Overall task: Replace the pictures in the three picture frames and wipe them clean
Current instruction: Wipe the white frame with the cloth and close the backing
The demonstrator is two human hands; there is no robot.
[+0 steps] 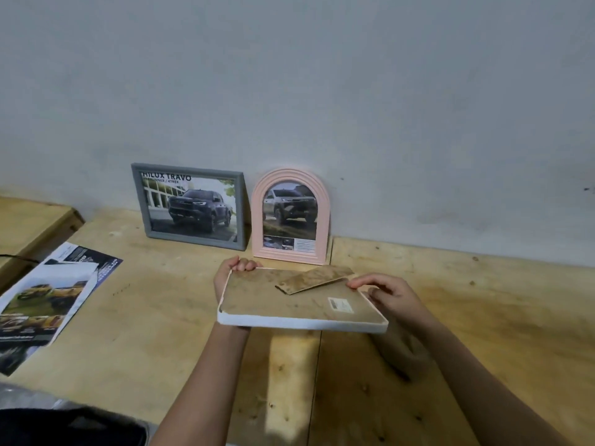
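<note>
I hold a white picture frame (299, 323) face down above the wooden table, its brown backing board up and its stand flap (314, 278) raised. My left hand (235, 272) grips the frame's far left corner. My right hand (389, 296) holds the right edge, fingers near the flap. Against the wall stand a grey rectangular frame (190, 206) and a pink arched frame (291, 217), each with a truck picture in it.
Loose printed pictures and brochure sheets (42, 304) lie on the table at the left. A lower wooden ledge (29, 226) sits at the far left. A dark object (64, 426) is at the bottom left. The wooden table (483, 317) stretches to the right.
</note>
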